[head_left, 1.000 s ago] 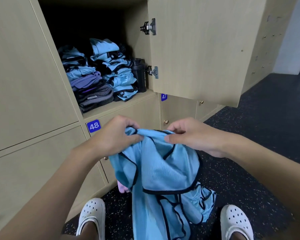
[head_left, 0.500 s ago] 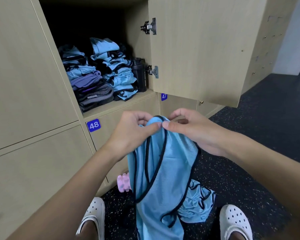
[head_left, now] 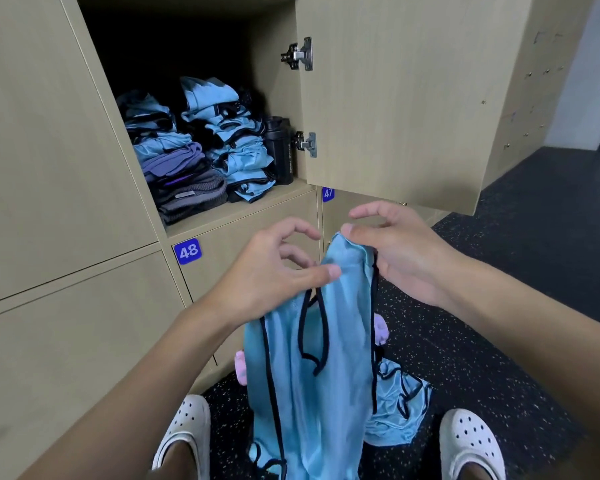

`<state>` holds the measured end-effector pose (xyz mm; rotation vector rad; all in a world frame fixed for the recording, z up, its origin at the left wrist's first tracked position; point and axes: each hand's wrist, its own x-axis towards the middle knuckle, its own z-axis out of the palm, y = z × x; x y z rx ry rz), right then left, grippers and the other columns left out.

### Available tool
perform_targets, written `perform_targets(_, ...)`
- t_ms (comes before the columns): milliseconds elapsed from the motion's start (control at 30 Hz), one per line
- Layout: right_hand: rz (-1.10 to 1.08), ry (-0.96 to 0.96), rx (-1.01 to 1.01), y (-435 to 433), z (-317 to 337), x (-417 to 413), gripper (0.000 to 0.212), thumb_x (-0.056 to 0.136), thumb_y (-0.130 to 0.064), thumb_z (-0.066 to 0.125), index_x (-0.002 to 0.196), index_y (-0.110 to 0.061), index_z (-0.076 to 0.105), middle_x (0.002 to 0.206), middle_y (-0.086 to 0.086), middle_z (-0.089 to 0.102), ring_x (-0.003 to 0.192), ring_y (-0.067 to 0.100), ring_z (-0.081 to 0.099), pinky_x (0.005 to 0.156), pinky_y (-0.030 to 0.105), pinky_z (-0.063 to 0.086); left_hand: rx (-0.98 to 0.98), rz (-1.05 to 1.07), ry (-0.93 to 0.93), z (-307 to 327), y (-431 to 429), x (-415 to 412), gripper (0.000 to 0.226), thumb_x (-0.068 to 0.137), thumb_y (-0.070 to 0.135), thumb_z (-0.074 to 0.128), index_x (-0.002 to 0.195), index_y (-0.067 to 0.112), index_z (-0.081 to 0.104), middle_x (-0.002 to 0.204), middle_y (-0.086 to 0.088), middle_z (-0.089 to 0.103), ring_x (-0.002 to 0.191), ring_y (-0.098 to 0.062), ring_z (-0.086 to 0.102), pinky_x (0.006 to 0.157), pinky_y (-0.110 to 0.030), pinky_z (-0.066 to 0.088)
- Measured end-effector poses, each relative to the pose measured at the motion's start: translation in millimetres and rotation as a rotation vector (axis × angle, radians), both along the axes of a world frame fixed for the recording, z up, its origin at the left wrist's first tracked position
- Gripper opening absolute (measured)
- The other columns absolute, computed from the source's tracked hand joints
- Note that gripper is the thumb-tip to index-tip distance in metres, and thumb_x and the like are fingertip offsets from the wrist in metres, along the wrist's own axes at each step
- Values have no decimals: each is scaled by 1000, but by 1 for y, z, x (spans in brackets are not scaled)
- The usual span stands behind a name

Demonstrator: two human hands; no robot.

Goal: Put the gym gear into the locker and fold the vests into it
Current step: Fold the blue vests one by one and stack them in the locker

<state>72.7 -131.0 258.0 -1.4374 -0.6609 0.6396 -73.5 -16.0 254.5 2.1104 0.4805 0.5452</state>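
A light blue vest [head_left: 312, 368] with black trim hangs lengthwise in front of me, below the open locker [head_left: 243, 211]. My right hand [head_left: 406, 261] holds its top end, thumb pressed on the bunched fabric, index finger raised free. My left hand [head_left: 271, 275] grips the vest a little lower on its left side; the thumb lies on the cloth and the vest's left edge runs under the palm. Inside the locker stand stacks of folded blue vests [head_left: 236, 143], dark folded clothes [head_left: 187, 195] and a black bottle [head_left: 279, 147]. Another blue vest [head_left: 399, 410] lies crumpled on the floor.
The locker door [head_left: 395, 98] stands open to the right, above my right hand. A pink object [head_left: 240, 368] lies on the dark speckled floor, mostly hidden behind the hanging vest. Closed lockers labelled 48 [head_left: 187, 251] and 47 [head_left: 328, 194] are below. My white clogs [head_left: 187, 431] are at the bottom.
The vest went from spread and bunched to a narrow hanging strip. My left hand slid from the top end down to the vest's left side; my right hand kept the top and rose slightly.
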Motion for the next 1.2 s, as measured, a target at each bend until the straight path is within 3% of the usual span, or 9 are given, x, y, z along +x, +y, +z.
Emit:
perform_targets(233,48,87,45,-2,3,1,24,89,-2,67,110,-12,59,89,7,63,78,19,61,68,33,50,43,52,-113,-1,0,4,15,79,8,81,90,11,71,77,-6,74,52,2,55,56,-9,41)
perform_targets(367,165,60,-54,-5,3,3,39,86,7,66,118,-13,56,98,19,57,82,25,62,65,33,53,92,116,-188,4,10,0,13,80,10,81,84,18,72,72,-2,69,56,4,53,57,-8,40)
perform_targets(467,92,18,-30,-5,4,5,26,88,5,66,108,-11,61,94,19,58,80,25,61,66,31,53,159,118,-170,7,13,-3,13,80,13,82,74,21,73,63,11,62,59,5,53,59,-7,39)
perform_targets(567,24,-180,-105,-3,0,6,11,92,-4,65,102,-11,65,84,11,56,79,22,56,63,27,48,198,107,-148,7,13,-3,14,82,17,80,70,22,73,71,1,71,62,0,58,62,-14,45)
perform_targets(733,182,-380,-218,-2,-4,-1,29,82,-21,79,109,-18,69,109,-3,67,101,8,62,92,23,48,232,110,-188,8,14,-3,17,84,16,78,71,23,71,73,-2,71,63,-1,58,65,-15,46)
perform_targets(800,213,-501,-262,-3,-4,-2,10,82,-21,79,90,-21,72,80,-17,68,75,-1,61,74,15,46,240,99,-187,9,15,-3,17,85,15,77,71,24,70,72,0,70,63,0,57,64,-11,45)
perform_targets(867,171,-627,-279,-3,-5,-2,19,90,-21,71,72,-17,65,49,-17,48,47,0,41,50,13,32,245,87,-152,11,17,-5,17,83,16,79,71,25,69,68,6,66,61,2,55,62,-9,42)
perform_targets(1000,90,-731,-238,-4,-5,-3,29,97,-21,60,81,3,59,60,-4,39,45,4,33,45,15,27,273,-19,49,13,23,-11,12,83,20,79,76,27,73,69,10,66,63,2,54,65,-12,41)
perform_targets(1200,101,-695,-189,-5,-3,-3,19,95,-20,64,87,-3,65,70,4,56,58,5,43,55,17,34,372,156,48,10,28,-11,18,90,31,72,73,27,67,79,15,66,69,10,54,63,-9,37)
